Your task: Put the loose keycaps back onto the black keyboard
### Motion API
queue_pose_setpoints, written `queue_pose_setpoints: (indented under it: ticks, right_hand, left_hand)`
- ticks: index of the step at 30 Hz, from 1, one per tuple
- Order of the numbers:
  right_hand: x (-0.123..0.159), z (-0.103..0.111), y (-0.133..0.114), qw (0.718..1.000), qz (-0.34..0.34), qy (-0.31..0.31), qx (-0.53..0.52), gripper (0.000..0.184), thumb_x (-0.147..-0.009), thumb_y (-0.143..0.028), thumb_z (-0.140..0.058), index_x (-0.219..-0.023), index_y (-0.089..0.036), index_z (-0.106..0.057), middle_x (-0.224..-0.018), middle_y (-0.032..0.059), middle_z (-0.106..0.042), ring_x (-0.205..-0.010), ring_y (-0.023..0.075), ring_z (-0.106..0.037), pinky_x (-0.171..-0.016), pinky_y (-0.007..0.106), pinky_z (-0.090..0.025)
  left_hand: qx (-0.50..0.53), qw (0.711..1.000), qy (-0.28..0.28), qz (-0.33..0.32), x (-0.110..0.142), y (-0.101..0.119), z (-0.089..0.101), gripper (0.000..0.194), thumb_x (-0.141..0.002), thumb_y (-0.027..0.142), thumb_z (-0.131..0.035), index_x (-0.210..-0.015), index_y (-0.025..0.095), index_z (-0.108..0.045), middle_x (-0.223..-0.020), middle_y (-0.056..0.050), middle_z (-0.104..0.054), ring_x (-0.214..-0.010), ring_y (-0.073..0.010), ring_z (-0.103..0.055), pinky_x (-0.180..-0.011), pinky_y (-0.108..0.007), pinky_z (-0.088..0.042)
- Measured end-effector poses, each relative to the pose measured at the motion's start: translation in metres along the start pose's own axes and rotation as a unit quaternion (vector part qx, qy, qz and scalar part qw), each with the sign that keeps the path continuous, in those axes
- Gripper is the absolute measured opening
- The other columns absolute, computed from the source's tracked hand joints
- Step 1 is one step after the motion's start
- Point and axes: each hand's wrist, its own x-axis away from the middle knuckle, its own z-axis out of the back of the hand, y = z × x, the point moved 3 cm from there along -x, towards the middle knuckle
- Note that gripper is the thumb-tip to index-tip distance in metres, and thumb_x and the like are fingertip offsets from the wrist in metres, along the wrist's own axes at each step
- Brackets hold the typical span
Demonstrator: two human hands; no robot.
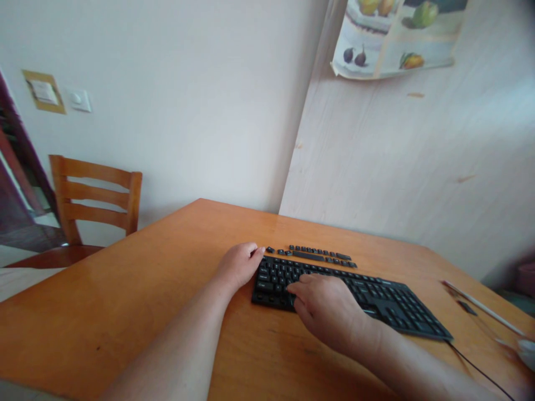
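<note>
While a black keyboard (pixel 390 306) lies on an orange-brown wooden table (pixel 167 284), its left end is touched by the left hand (pixel 240 264), thumb pointing at the upper corner. The keys toward that end are covered by the right hand (pixel 324 303), its fingers bent; whether a key is pinched in either hand cannot be told, nor how far each is open. Beyond the keyboard's far edge, loose keycaps (pixel 320 251) are laid out in two rows, with a long spacebar (pixel 308 256) among them. A wooden chair (pixel 98 195) is seen at the left.
</note>
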Motion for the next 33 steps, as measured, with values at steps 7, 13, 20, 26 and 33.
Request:
queue_pose_setpoints:
  ticks: [7,13,20,26,33]
  right_hand:
    - [0.000,-0.004,0.002,1.000,0.001,0.016,-0.016,0.028,-0.085,-0.020,-0.044,-0.091,-0.022,-0.071,-0.084,0.0043,-0.069,-0.080,0.0192,-0.064,-0.071,0.029,-0.042]
    - [0.000,0.005,0.011,0.998,-0.004,0.042,-0.055,0.028,-0.085,-0.019,-0.045,-0.094,-0.023,-0.072,-0.087,0.0032,-0.070,-0.084,0.0176,-0.064,-0.075,0.026,-0.043]
    - [-0.017,0.021,0.056,0.986,-0.069,0.103,-0.109,0.025,-0.088,-0.025,-0.048,-0.093,-0.024,-0.073,-0.091,0.0031,-0.073,-0.086,0.0177,-0.064,-0.076,0.027,-0.044]
    - [-0.069,0.010,0.109,0.981,-0.112,0.071,-0.144,0.020,-0.081,-0.026,-0.057,-0.088,-0.020,-0.075,-0.083,0.0047,-0.073,-0.073,0.0164,-0.063,-0.063,0.025,-0.042]
    - [-0.121,-0.018,0.139,0.981,-0.146,0.002,-0.127,0.020,-0.075,-0.021,-0.063,-0.089,-0.020,-0.077,-0.089,0.0049,-0.075,-0.078,0.0165,-0.066,-0.068,0.023,-0.046]
  left_hand:
    - [0.004,1.000,0.002,-0.004,-0.001,-0.003,-0.001,0.045,-0.090,0.054,-0.038,-0.062,0.020,-0.048,-0.061,0.000,-0.054,-0.058,-0.0132,-0.044,-0.055,-0.027,-0.022]
    - [-0.001,1.000,0.003,-0.002,0.000,-0.001,0.000,0.044,-0.091,0.053,-0.039,-0.062,0.020,-0.047,-0.059,0.001,-0.053,-0.057,-0.0131,-0.044,-0.054,-0.027,-0.022]
    - [0.008,1.000,-0.004,-0.009,-0.001,-0.001,0.000,0.044,-0.091,0.051,-0.038,-0.062,0.020,-0.048,-0.059,0.001,-0.053,-0.057,-0.0127,-0.044,-0.054,-0.027,-0.021]
    - [0.016,1.000,-0.005,-0.004,-0.001,-0.005,-0.001,0.046,-0.092,0.053,-0.036,-0.063,0.020,-0.049,-0.060,0.001,-0.053,-0.059,-0.0128,-0.046,-0.054,-0.026,-0.022]
    - [0.018,1.000,-0.004,-0.007,-0.001,-0.008,-0.004,0.045,-0.091,0.054,-0.037,-0.064,0.020,-0.047,-0.059,0.002,-0.051,-0.058,-0.0124,-0.046,-0.055,-0.026,-0.022]
